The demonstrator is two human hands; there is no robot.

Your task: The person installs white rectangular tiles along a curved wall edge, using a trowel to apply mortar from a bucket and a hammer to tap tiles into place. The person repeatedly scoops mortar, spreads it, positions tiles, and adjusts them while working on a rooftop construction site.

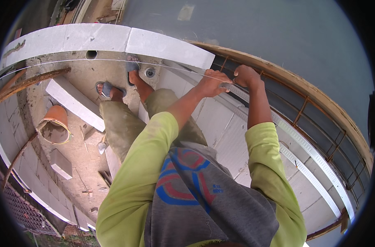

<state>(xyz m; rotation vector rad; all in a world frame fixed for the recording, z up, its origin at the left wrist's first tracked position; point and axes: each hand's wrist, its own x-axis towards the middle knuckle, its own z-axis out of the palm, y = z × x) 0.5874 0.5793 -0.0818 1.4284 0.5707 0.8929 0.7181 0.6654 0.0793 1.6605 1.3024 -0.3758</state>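
Observation:
A thin white string (109, 60) stretches from the far left, past the row of white blocks (167, 45), to my hands. My left hand (214, 83) is closed, thumb and fingers pinched together, with the string running across its fingers. Just to its right, my right hand (247, 77) is curled into a fist on the string's end; what else may be inside it is hidden. Both hands are above the wall's edge, beside the end of the last white block and the long perforated metal strips (307, 142).
Rusty rebar (301, 110) and a wooden board (319, 88) run along the right. On the floor to the left are an orange bucket (55, 123), a white block beam (74, 103), a trowel (101, 146) and a grey block (61, 164). A rough wooden pole (31, 86) slants in.

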